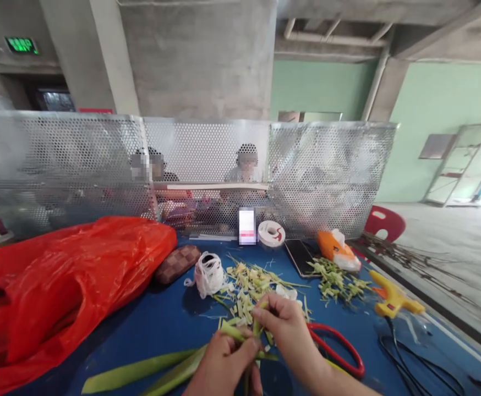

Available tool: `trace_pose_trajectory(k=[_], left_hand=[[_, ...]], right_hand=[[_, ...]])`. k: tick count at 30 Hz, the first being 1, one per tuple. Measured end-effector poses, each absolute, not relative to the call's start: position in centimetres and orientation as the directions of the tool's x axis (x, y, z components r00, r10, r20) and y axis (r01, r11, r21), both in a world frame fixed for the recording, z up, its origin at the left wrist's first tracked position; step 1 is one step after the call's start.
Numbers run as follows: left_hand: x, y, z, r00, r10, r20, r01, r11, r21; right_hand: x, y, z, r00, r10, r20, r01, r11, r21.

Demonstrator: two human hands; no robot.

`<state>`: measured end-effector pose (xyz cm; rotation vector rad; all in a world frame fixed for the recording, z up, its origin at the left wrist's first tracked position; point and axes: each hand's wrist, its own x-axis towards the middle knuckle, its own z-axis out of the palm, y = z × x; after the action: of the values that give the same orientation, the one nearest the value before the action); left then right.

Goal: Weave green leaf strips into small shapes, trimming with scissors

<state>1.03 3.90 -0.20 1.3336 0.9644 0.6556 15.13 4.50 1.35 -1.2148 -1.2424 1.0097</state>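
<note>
Low in the middle of the head view, my left hand point(224, 357) is closed on a green leaf strip point(233, 332), thumb pressed against the fingers. Just right of it, my right hand point(288, 324) pinches the upper part of a thin green piece rising from the same spot; its fingertips partly hide it. Two long green leaves point(137, 369) lie on the blue table to the left of my left hand. Beyond both hands spreads a heap of cut leaf scraps point(251, 280). Red-handled scissors point(350, 346) rest partly behind my right forearm.
A red plastic bag point(100, 275), checked pouch point(178, 265) and white string ball point(209, 275) are left. A ribbon spool point(282, 234), dark phone point(300, 257), tissue pack point(335, 250) and corded yellow glue gun point(393, 297) are right. People sit behind the perforated metal partition point(207, 148).
</note>
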Motion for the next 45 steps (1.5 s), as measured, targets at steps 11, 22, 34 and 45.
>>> trace_pose_trajectory(k=[11, 22, 34, 45], left_hand=[[1.0, 2.3, 1.1, 0.45, 0.885, -0.119, 0.252, 0.001, 0.968], [-0.1, 4.0, 3.7, 0.183, 0.967, -0.176, -0.347, 0.231, 0.909], [0.5, 3.2, 3.4, 0.42, 0.9, -0.118, -0.416, 0.307, 0.856], [0.8, 3.1, 3.6, 0.317, 0.938, -0.14, -0.488, 0.288, 0.824]], right_hand=[[15.2, 3.7, 2.4, 0.121, 0.983, 0.139, 0.064, 0.131, -0.989], [16.6, 3.7, 2.6, 0.069, 0.964, 0.257, 0.309, 0.224, -0.924], [13.6, 1.2, 1.2, -0.101, 0.969, 0.226, 0.184, 0.241, -0.953], [13.8, 0.5, 1.1, -0.258, 0.88, 0.399, 0.244, 0.459, -0.854]])
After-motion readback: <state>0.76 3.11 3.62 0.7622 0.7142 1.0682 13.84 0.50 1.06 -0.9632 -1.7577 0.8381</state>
